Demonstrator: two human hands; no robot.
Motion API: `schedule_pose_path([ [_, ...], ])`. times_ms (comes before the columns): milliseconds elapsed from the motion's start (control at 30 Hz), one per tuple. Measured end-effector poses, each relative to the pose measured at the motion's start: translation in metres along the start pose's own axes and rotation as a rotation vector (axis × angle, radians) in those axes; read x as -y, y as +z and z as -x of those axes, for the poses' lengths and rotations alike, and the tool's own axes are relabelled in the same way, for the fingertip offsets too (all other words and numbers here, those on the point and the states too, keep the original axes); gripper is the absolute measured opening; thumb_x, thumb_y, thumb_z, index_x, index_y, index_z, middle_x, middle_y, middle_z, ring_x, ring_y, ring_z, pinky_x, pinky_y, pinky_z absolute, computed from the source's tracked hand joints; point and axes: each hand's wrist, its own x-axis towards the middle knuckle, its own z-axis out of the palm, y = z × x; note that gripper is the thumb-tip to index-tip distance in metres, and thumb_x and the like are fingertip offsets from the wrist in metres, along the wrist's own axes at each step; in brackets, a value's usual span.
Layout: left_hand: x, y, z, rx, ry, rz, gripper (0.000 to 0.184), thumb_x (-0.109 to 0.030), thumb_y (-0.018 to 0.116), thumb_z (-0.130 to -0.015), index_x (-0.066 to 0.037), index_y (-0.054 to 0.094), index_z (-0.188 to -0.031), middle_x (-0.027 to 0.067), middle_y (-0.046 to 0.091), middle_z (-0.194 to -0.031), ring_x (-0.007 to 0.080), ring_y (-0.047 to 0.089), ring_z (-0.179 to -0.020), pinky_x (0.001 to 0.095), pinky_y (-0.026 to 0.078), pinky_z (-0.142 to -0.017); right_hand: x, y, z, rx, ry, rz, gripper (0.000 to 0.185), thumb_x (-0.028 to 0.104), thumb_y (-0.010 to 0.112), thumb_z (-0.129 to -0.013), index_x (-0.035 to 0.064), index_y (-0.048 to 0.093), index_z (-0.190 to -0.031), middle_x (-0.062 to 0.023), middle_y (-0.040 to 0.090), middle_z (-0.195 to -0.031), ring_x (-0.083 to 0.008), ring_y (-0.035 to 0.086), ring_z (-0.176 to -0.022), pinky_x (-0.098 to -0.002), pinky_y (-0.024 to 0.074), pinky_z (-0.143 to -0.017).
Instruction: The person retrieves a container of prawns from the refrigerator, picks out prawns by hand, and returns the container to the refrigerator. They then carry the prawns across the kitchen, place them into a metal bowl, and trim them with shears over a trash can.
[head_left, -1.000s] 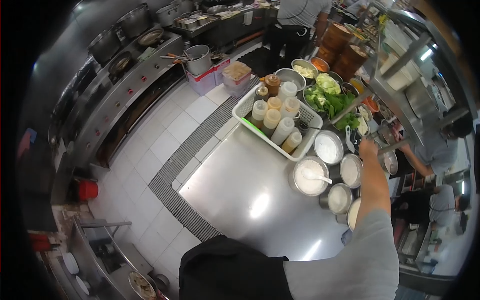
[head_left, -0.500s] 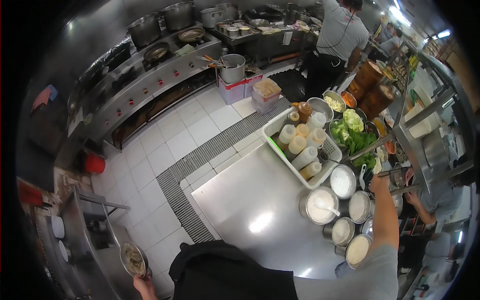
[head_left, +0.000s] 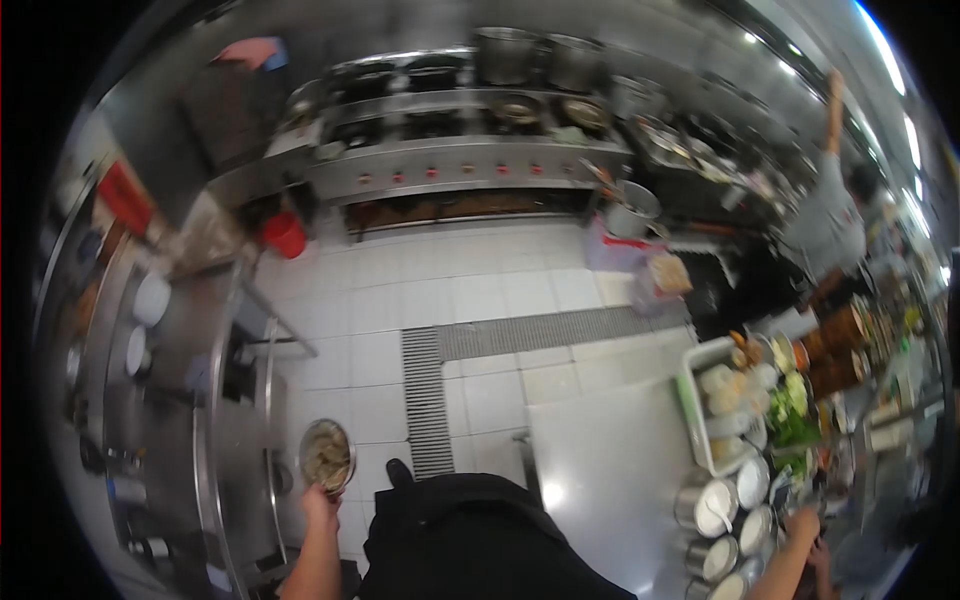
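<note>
My left hand [head_left: 320,503] grips the rim of a round metal bowl [head_left: 328,457] with greyish food pieces in it, held over the floor at the lower left. At the lower right, my right hand [head_left: 803,525] is beside the metal pots of white powder [head_left: 715,507]; its fingers are blurred and what they hold cannot be made out. A white basket of squeeze bottles [head_left: 690,405] stands on the steel counter [head_left: 600,440], with leafy greens [head_left: 793,430] to its right.
A stove [head_left: 460,170] with pots and pans runs along the back. Left is a steel shelf unit [head_left: 215,400] with white bowls; a red bucket [head_left: 285,234] stands behind it. A co-worker [head_left: 825,235] is at the right, near stacked wooden steamers [head_left: 838,330].
The view has swung left, so the counter now lies further right. My left hand and the bowl have come further into view. The co-worker at the back now has an arm raised.
</note>
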Motion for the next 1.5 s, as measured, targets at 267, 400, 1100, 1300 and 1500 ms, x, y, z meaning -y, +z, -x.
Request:
schedule_pose_path([
  [267, -0.056, 0.003, -0.08, -0.008, 0.093, -0.055, 0.046, -0.005, 0.051, -0.081, -0.01, 0.056, -0.127, 0.0103, 0.069, -0.093, 0.0195, 0.066, -0.065, 0.0342, 0.053, -0.052, 0.105, -0.12, 0.04, -0.106, -0.025, -0.163, 0.03, 0.026, 0.075, -0.083, 0.0016, 0.069, -0.099, -0.0234, 0.073, -0.102, -0.0384, 0.072, -0.099, -0.0484, 0.0568, -0.085],
  [400, -0.117, 0.023, -0.107, -0.082, 0.086, -0.029, 0.047, -0.005, 0.051, -0.081, -0.009, 0.056, -0.127, 0.0096, 0.069, -0.096, 0.0193, 0.067, -0.068, 0.034, 0.054, -0.053, 0.195, -0.185, 0.049, 0.084, -0.162, -0.316, 0.037, 0.028, 0.074, -0.085, 0.0054, 0.066, -0.113, -0.0209, 0.07, -0.112, -0.034, 0.07, -0.101, -0.0461, 0.0586, -0.084],
  [1100, -0.285, 0.096, -0.245, -0.419, 0.219, 0.158, 0.039, -0.006, 0.051, -0.086, -0.008, 0.058, -0.125, 0.0091, 0.07, -0.103, 0.0193, 0.069, -0.08, 0.0337, 0.056, -0.057, 0.984, -0.336, -0.048, 0.515, -0.713, -1.191, 0.037, 0.031, 0.077, -0.091, 0.0032, 0.068, -0.068, -0.0058, 0.059, -0.056, -0.0167, 0.05, -0.041, -0.0367, 0.0381, -0.043],
  [1300, -0.323, 0.089, -0.283, -0.526, 0.319, 0.236, 0.036, -0.01, 0.052, -0.091, -0.01, 0.059, -0.127, 0.0074, 0.071, -0.099, 0.0175, 0.069, -0.076, 0.0323, 0.056, -0.059, 1.283, -0.46, 0.203, 0.578, -1.388, -0.805, 0.042, 0.028, 0.088, -0.084, -0.0007, 0.07, -0.109, -0.0036, 0.062, -0.066, -0.0117, 0.056, -0.05, -0.0275, 0.0444, -0.043],
  [1500, -0.375, 0.074, -0.366, -0.613, 0.364, 0.355, 0.03, -0.013, 0.056, -0.094, -0.009, 0.063, -0.123, 0.0043, 0.072, -0.098, 0.0124, 0.067, -0.075, 0.0278, 0.053, -0.056, 1.354, -0.562, 0.39, 0.691, -1.794, -0.549, 0.06, 0.038, 0.093, -0.077, -0.0023, 0.069, -0.116, -0.0045, 0.066, -0.073, -0.0111, 0.059, -0.057, -0.0289, 0.0452, -0.052],
])
